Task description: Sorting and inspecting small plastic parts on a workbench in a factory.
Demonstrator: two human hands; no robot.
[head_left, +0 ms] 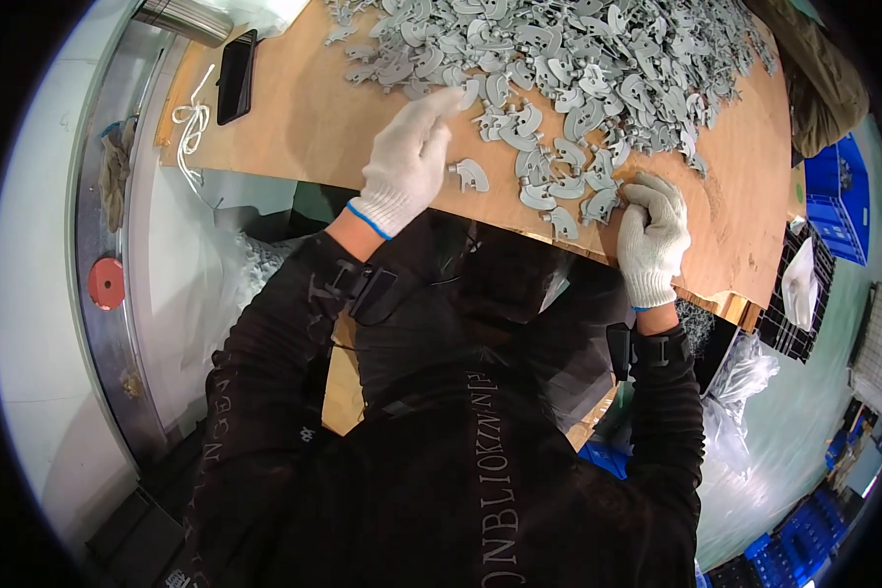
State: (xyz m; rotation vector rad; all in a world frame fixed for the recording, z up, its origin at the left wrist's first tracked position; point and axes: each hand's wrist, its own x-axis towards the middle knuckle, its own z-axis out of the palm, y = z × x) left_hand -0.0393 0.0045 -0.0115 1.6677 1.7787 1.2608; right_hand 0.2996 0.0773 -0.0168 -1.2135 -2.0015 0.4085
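Observation:
A large heap of small grey curved parts with short pegs covers the far side of the wooden table. My left hand, in a white knitted glove, reaches to the heap's left edge. Its fingers are stretched out, with the tips beside a few grey parts; no part shows in its palm. One loose grey part lies just right of that hand. My right hand, gloved alike, rests at the table's front edge with curled fingers. Beside its fingertips is a grey part; what the fingers hold is hidden.
A black phone and a bundle of white cord lie on the table's left. A metal cylinder is at the far left. Someone's brown sleeve shows at the far right. Blue crates stand beyond the table's right edge.

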